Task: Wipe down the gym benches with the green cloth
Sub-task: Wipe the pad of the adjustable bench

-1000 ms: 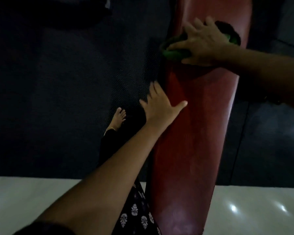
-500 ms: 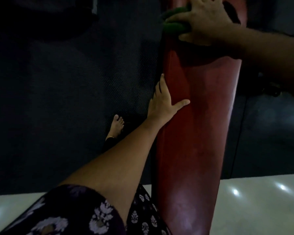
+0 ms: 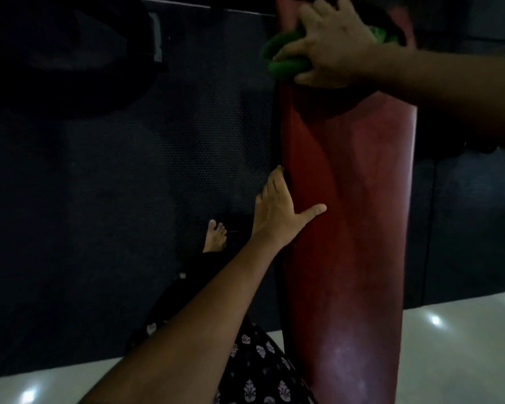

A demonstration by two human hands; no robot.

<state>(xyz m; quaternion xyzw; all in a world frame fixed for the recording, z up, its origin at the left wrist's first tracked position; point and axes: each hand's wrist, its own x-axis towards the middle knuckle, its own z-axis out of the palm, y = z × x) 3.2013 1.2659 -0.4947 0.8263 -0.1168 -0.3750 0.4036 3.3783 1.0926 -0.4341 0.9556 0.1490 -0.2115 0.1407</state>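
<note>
right hand (image 3: pixel 333 42) bunched over the green cloth (image 3: pixel 283 58), pressing it on the red bench pad (image 3: pixel 362 214)

fingers curl round the wadded cloth at the pad's far end, forearm reaching in across the pad's right edge. left hand (image 3: pixel 277 214) lies flat and relaxed on the pad's left edge about midway, fingers straight along the side, thumb spread out onto the red surface, arm stretched long. bare foot (image 3: pixel 215 235) on the dark mat just left of the pad.

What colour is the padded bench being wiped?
Dark red. The long padded vinyl bench shows it best in the head view, under the crumpled green cloth.
</note>
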